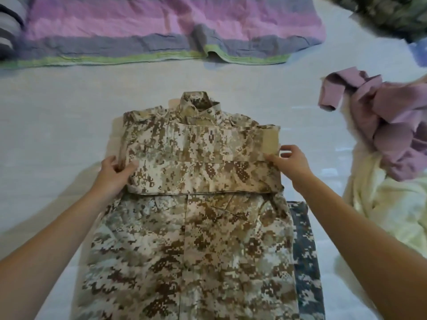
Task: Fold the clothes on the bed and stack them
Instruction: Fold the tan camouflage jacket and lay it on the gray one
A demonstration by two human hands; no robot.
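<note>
Item: desert-camouflage jacket [196, 239], tan and brown digital pattern. It lay flat on the pale bed [57, 116], centred in front of the person, with its collar [196, 102] at the far end and its lower part running off the near edge of the view. A folded band of sleeve cloth [203, 158] crossed the chest from side to side, with a plain tan cuff strip [271, 142] at its right end.

Left hand [113, 176]: at the left end of the folded band, its fingers [111, 162] curled round the edge of the cloth and the thumb lying on top, gripping the jacket.

Right hand [293, 165]: at the right end of the band, just below the cuff strip, thumb on the cloth and the other fingers [286, 150] curled at the edge, pinching the jacket.

Also on the bed:
- Grey-blue camouflage garment [305, 250], under the jacket, showing along its near right side.
- Mauve garment [392, 125], crumpled, at the right, resting on a cream garment [392, 215].
- Striped blanket [138, 24] in pink, purple and green, spread along the far side.
- Dark camouflage cloth [388, 15], heaped in the far right corner.
</note>
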